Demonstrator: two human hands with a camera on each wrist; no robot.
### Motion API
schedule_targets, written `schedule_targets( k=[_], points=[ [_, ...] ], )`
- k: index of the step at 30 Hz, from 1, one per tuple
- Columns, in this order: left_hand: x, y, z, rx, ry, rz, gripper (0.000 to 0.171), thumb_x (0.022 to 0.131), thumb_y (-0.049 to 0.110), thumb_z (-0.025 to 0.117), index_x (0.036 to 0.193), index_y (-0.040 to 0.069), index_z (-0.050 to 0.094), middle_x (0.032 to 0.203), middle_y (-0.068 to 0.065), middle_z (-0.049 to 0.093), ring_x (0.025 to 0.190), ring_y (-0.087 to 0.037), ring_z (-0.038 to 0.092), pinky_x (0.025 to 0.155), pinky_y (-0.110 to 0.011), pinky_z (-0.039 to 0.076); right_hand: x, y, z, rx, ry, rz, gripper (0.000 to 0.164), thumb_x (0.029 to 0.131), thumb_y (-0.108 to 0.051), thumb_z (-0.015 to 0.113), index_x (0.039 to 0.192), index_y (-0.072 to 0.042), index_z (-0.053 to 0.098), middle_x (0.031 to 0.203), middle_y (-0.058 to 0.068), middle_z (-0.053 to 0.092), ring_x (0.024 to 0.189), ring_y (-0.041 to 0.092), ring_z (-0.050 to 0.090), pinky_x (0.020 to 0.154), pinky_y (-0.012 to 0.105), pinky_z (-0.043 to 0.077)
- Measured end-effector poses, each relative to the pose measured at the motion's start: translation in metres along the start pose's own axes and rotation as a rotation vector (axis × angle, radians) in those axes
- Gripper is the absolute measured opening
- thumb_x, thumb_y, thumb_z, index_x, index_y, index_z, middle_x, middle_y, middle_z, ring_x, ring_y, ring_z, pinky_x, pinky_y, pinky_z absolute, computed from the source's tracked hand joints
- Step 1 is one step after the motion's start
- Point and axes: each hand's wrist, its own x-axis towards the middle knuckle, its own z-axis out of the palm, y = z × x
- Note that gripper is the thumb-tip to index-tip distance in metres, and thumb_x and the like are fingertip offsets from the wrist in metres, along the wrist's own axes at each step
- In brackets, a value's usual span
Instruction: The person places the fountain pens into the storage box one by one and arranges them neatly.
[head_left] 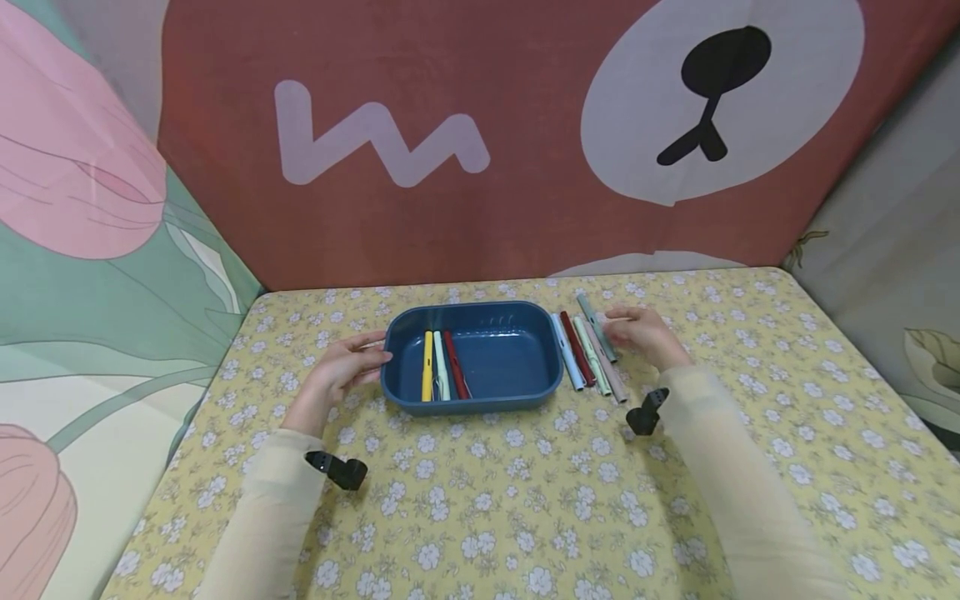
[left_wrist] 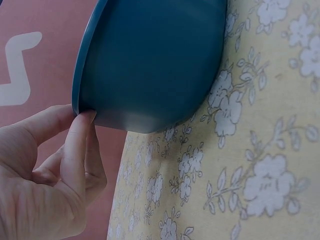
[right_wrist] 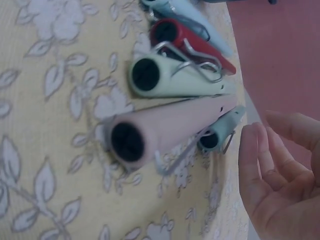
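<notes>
My left hand (head_left: 347,365) pinches the left rim of a dark blue oblong container (head_left: 506,371) between thumb and fingers. Inside it, toward the left, lie a yellow pen (head_left: 427,367), a pale mint pen (head_left: 441,367) and a red pen (head_left: 454,365). Right of the container, several pens lie side by side: light blue (head_left: 567,352), dark red (head_left: 578,350), light green (head_left: 592,357) and pale pink (head_left: 606,363). A grey-green pen (head_left: 597,327) lies beyond the pink one. Close beside it is my right hand (head_left: 642,333), fingers loosely bent and holding nothing. The right wrist view shows wire clips on the pens.
A yellow flowered cloth (head_left: 480,508) covers the table. Behind its far edge hangs a red-brown printed curtain (head_left: 525,225), with a green and pink floral one (head_left: 112,317) at the left and a grey one (head_left: 900,250) at the right.
</notes>
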Motion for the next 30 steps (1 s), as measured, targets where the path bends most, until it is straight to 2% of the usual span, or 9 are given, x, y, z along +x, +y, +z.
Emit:
schedule_targets(
  k=[9,19,25,30],
  points=[
    [0.0,-0.001,0.0,-0.011,-0.005,-0.001,0.061,0.094,0.009,0.058,0.15,0.012,0.033,0.153,-0.019,0.033,0.075,0.002,0.067,0.067,-0.013,0.058,0.003,0.011,-0.002,0.003,0.008,0.007,0.054,0.099,-0.016,0.05,0.146,0.002,0.033,0.125,0.011,0.055,0.089,-0.001,0.059,0.092,0.022,0.054],
    [0.0,-0.001,0.0,-0.007,-0.005,-0.002,0.062,0.094,0.01,0.059,0.15,0.011,0.033,0.154,-0.019,0.03,0.076,0.002,0.068,0.069,-0.014,0.058,0.004,0.015,-0.001,-0.021,-0.008,0.01,0.054,0.098,-0.018,0.051,0.145,0.004,0.034,0.131,0.015,0.051,0.09,-0.003,0.058,0.097,0.027,0.053],
    [0.001,-0.001,0.001,-0.002,0.003,-0.004,0.062,0.094,0.01,0.06,0.15,0.012,0.034,0.153,-0.018,0.033,0.077,0.003,0.067,0.07,-0.014,0.058,0.006,0.015,-0.001,-0.064,-0.008,0.016,0.053,0.099,-0.019,0.051,0.144,0.003,0.036,0.132,0.014,0.05,0.092,-0.002,0.056,0.096,0.025,0.052],
    [0.002,0.0,0.002,-0.005,0.014,-0.013,0.062,0.093,0.01,0.06,0.149,0.012,0.035,0.152,-0.018,0.035,0.076,0.003,0.067,0.069,-0.014,0.059,0.007,0.013,0.002,-0.094,-0.004,0.029,0.051,0.099,-0.019,0.049,0.144,0.003,0.037,0.139,0.021,0.046,0.101,0.007,0.056,0.103,0.034,0.049]
  ],
)
